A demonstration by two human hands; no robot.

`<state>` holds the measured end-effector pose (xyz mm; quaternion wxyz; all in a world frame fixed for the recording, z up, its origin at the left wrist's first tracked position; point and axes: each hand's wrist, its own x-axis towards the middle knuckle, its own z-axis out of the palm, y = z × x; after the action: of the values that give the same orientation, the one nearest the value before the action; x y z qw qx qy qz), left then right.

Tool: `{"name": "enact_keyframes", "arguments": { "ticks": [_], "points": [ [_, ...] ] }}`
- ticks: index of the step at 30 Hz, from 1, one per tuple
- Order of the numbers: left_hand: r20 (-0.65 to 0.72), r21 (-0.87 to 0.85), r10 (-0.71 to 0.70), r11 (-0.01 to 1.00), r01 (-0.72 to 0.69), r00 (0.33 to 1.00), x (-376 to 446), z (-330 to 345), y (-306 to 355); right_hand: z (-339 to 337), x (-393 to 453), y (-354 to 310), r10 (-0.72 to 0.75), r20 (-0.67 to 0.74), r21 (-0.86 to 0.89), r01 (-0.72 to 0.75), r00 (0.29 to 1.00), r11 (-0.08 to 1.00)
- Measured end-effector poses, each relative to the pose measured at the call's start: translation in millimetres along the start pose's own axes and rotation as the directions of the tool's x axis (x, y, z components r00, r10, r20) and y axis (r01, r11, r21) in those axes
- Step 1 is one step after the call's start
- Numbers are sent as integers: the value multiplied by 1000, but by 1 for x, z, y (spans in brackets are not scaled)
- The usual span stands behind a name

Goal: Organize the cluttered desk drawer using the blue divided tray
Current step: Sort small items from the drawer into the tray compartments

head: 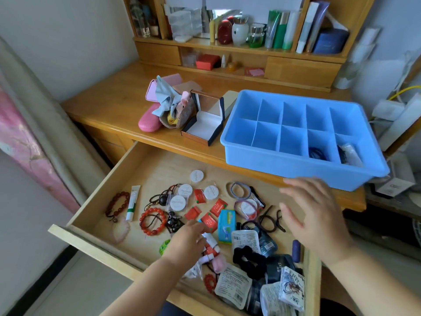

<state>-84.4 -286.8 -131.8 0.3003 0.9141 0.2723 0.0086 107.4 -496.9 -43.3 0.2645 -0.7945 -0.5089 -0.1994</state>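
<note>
The open drawer (145,163) is full of little things — red bead bracelets (153,221) near its left side, red packets (209,221) in the middle. The left hand (185,241) reaches down by the packets; I cannot tell what it holds. The right hand (312,215) floats over the drawer's right side, fingers spread, holding nothing. The blue divided tray (303,174) sits on the desk's front right edge — two right front boxes hold things.

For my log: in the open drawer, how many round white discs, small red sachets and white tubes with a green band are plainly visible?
Round white discs: 5 (one lies under the hair ties)
Small red sachets: 4
White tube with a green band: 1
Total: 10
</note>
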Motion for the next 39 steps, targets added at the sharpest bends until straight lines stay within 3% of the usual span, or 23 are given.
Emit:
{"name": "enact_keyframes", "arguments": {
  "ticks": [2, 4, 6, 8, 9, 11, 12, 13, 15, 16, 18, 21, 23, 25, 27, 29, 34, 39],
  "points": [
    [99, 274, 74, 956, -99, 992, 15, 4, 3, 18, -20, -22, 25, 111, 69, -32, 994, 997],
    [199, 545, 123, 810, -214, 972, 26, 7, 5, 32, -34, -36, 95, 217, 138, -127, 972, 982],
    [252, 621, 156, 731, -283, 955, 31, 11, 2, 39, -44, -43, 200, 317, 195, -270, 927, 943],
    [233, 593, 185, 751, -291, 955, 31, 9, -1, 41, -49, -47, 298, 395, 231, -407, 869, 884],
    [172, 519, 192, 816, -255, 966, 29, 5, 0, 42, -48, -49, 332, 437, 252, -469, 836, 847],
    [-61, 170, 147, 976, -135, 987, 24, -7, 8, 45, -44, -52, 364, 523, 314, -571, 771, 759],
    [-142, -61, 65, 995, -74, 988, 20, -12, 14, 46, -40, -53, 367, 553, 336, -603, 748, 724],
    [-143, -315, -56, 949, 8, 988, 15, -16, 20, 46, -36, -56, 361, 584, 353, -628, 727, 693],
    [66, -739, -165, 654, 159, 984, 3, -24, 35, 45, -27, -65, 331, 658, 402, -687, 677, 605],
    [162, -844, -139, 493, 211, 977, -2, -24, 42, 45, -23, -69, 321, 685, 428, -717, 654, 550],
    [240, -930, -66, 271, 249, 968, -9, -24, 54, 44, -17, -77, 347, 707, 460, -774, 616, 436],
    [256, -962, -75, 83, 262, 964, -12, -20, 65, 31, -9, -82, 427, 681, 547, -801, 595, 243],
    [258, -965, -119, 12, 261, 959, -12, -19, 66, 14, 1, -78, 495, 598, 612, -758, 630, 226],
    [251, -962, -146, 67, 263, 957, -12, -17, 60, -9, 19, -66, 576, 382, 647, -654, 723, 392],
    [205, -917, -207, 300, 262, 957, -13, -15, 52, -32, 43, -46, 589, 68, 532, -529, 805, 662],
    [138, -809, -270, 525, 266, 953, -14, -12, 41, -46, 69, -21, 538, -99, 306, -489, 837, 817],
    [65, -551, -352, 767, 328, 934, -14, 2, 15, -25, 114, 14, 573, 93, -166, -555, 814, 815],
    [25, -387, -319, 871, 304, 947, -12, 9, 7, -4, 130, 24, 612, 181, -310, -546, 769, 778]
  ]
}}
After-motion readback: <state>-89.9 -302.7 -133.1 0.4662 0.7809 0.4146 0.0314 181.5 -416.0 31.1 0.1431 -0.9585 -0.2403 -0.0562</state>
